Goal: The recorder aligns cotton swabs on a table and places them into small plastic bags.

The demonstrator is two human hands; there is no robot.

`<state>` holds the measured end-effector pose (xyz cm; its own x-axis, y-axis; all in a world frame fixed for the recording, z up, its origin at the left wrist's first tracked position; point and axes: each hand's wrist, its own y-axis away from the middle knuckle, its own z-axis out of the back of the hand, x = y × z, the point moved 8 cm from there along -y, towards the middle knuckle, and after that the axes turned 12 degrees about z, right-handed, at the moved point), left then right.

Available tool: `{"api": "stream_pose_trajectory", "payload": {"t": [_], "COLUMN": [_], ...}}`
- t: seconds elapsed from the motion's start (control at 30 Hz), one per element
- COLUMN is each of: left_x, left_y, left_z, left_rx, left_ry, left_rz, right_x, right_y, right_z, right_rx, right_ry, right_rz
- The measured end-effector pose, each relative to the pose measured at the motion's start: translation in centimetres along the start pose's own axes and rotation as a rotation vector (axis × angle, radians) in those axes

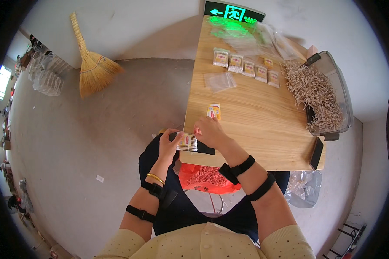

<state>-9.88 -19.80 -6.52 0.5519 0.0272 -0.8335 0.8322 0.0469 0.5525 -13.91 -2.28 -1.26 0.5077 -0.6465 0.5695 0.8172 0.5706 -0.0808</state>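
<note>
Head view: the left hand (pixel 168 140), fingers closed, grips a small pack of sticks (pixel 187 142) by the near left corner of the table (pixel 259 134); the right hand (pixel 212 131), fingers curled, meets the pack's right end, its hold unclear; yellow cards (pixel 215 110) lie just beyond.

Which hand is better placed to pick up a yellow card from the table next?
Probably the right hand: it is over the table, beside the yellow cards. The left hand is farther away and holds the packet of swabs. I cannot tell whether the right hand also touches this packet.
</note>
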Motion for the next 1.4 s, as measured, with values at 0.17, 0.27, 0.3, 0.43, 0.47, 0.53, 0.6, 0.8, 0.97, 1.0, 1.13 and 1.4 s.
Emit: {"api": "stream_pose_trajectory", "payload": {"t": [0.17,0.27,0.3,0.43,0.47,0.53,0.6,0.8,0.97,1.0,1.13,1.4], "left_x": [-1.2,0.9,2.0,0.6,0.4,-0.7,-0.4,-6.6,-8.2,-7.8,-4.8,-4.0], "left_y": [0.5,-1.2,-1.8,-0.9,-1.3,-0.7,-1.0,3.7,8.8,9.4,9.7,9.4], "left_z": [-0.9,-0.7,0.3,1.1,3.0,3.1,4.5,-0.7,-13.9,-16.6,-22.5,-24.6], "left_rx": [-0.012,-0.050,-0.060,-0.098,-0.171,-0.244,-0.310,-0.380,0.063,0.138,0.234,0.233], "left_ry": [-0.062,-0.034,0.007,0.058,-0.035,-0.136,-0.149,-0.476,-0.556,-0.617,-0.799,-0.897], "left_rz": [-0.087,-0.067,-0.022,-0.013,-0.089,-0.061,-0.084,-0.491,-0.759,-0.772,-0.813,-0.850], "right_x": [-0.3,-0.8,-0.3,0.3,0.9,-1.7,-5.0,-15.0,-21.1,-22.1,-24.2,-31.1], "right_y": [0.8,1.7,1.8,5.1,6.0,9.9,14.0,27.3,29.7,29.6,24.7,19.0], "right_z": [0.6,0.6,0.5,2.8,3.9,5.9,7.8,15.5,19.7,20.8,23.7,26.2], "right_rx": [-0.048,-0.053,-0.093,-0.227,-0.282,-0.386,-0.519,-0.833,-0.879,-0.857,-0.894,-0.729], "right_ry": [0.036,0.024,0.042,-0.188,-0.180,-0.111,-0.098,0.158,0.124,0.200,0.140,0.158], "right_rz": [0.006,-0.014,-0.010,-0.089,-0.071,-0.148,-0.258,-0.565,-0.685,-0.698,-0.696,-0.982]}}
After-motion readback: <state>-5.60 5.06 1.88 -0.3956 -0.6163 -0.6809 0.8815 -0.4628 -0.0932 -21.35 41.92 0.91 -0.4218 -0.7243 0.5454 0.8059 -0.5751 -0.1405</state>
